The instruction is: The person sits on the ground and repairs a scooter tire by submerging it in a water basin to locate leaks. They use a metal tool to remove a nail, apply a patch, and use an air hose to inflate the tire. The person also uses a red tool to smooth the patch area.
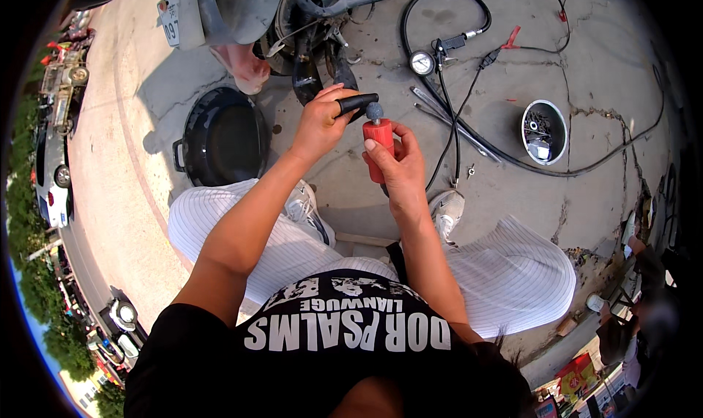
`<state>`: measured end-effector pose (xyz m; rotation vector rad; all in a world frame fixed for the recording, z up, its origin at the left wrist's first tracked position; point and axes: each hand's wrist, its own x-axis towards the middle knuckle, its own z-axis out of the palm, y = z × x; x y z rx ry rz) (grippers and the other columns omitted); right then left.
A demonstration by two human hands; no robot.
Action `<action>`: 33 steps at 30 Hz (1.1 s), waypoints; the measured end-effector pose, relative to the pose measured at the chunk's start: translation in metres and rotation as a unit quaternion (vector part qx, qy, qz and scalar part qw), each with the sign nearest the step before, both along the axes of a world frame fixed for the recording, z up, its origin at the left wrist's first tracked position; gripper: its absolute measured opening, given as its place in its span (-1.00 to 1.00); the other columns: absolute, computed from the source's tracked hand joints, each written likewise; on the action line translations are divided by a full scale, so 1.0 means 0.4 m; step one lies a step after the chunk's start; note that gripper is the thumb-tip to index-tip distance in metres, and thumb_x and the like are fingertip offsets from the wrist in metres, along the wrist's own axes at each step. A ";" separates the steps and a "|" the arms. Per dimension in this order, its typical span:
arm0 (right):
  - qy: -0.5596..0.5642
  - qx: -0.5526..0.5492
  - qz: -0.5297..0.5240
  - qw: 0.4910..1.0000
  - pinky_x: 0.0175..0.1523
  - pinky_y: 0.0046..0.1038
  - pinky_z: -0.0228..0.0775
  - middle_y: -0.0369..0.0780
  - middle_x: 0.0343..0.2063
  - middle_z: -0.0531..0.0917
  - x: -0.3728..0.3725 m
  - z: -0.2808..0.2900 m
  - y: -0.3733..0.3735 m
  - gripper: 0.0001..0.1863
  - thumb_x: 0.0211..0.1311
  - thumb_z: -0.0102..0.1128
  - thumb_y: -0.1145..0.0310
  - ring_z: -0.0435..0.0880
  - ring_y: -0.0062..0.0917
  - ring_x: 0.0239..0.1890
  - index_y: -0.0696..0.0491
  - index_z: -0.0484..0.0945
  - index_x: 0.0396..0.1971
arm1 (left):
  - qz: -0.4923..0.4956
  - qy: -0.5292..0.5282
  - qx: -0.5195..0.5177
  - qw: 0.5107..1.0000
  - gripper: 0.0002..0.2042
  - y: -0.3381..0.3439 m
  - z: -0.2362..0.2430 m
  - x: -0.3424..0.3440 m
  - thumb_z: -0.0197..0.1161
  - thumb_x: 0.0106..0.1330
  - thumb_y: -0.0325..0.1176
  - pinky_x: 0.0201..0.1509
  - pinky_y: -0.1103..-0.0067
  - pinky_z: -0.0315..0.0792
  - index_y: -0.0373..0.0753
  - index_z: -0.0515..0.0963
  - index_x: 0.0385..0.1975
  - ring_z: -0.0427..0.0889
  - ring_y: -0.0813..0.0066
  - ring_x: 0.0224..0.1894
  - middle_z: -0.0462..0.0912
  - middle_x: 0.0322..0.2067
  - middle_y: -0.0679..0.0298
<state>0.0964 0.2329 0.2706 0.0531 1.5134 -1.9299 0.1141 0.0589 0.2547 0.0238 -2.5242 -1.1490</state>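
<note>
My right hand [403,167] is wrapped round a red hand-held grinder [376,145], its thumb on the near side. A rounded grey grinding stone [374,111] points up from the tool's tip. My left hand [322,121] is closed on a piece of black rubber tube [357,103], whose end sticks out toward the stone. In this view the stone lies right beside the tube; whether they touch I cannot tell. Beyond my left hand, more black rubber [306,81] hangs below a two-wheeled vehicle [242,15].
A black basin [225,136] stands at left. To the right lie an air hose [527,170] with a pressure gauge [422,63], metal levers [458,128], a red clip [512,37] and a metal bowl [544,132] of small parts. A person [644,301] is at far right.
</note>
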 end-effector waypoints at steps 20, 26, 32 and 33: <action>0.166 0.218 0.069 0.959 -0.31 -0.26 0.42 0.08 -0.46 0.59 -0.002 -0.010 0.005 -0.52 0.17 0.18 0.13 0.62 -0.10 -0.42 0.26 0.39 -0.15 | -0.019 -0.048 -0.101 0.994 -0.75 -0.003 -0.004 0.018 0.14 0.03 -0.69 0.30 0.27 0.15 -0.31 0.58 -0.28 0.58 0.26 -0.16 0.62 -0.26 0.18; 0.265 0.238 0.074 0.931 -0.29 -0.17 0.42 0.11 -0.43 0.59 0.008 0.011 0.004 -0.51 0.15 0.19 0.15 0.60 -0.01 -0.39 0.26 0.37 -0.13 | -0.021 -0.036 -0.125 0.991 -0.63 0.001 -0.013 0.015 0.10 -0.13 -0.71 0.30 0.28 0.14 -0.22 0.61 -0.29 0.57 0.32 -0.15 0.63 -0.25 0.24; 0.257 0.301 0.083 0.914 -0.28 -0.15 0.42 0.11 -0.37 0.59 -0.003 0.028 0.007 -0.51 0.13 0.20 0.16 0.59 0.01 -0.36 0.26 0.37 -0.12 | -0.029 -0.048 -0.140 0.989 -0.66 0.008 -0.002 0.013 0.13 -0.08 -0.71 0.29 0.26 0.16 -0.25 0.60 -0.27 0.56 0.28 -0.10 0.63 -0.23 0.20; 0.276 0.304 0.083 0.908 -0.28 -0.15 0.42 0.10 -0.36 0.59 0.000 0.024 0.005 -0.51 0.13 0.20 0.16 0.59 0.01 -0.36 0.26 0.37 -0.12 | -0.031 -0.052 -0.144 0.988 -0.66 0.007 -0.003 0.014 0.13 -0.08 -0.71 0.28 0.27 0.16 -0.25 0.60 -0.27 0.56 0.28 -0.10 0.63 -0.23 0.20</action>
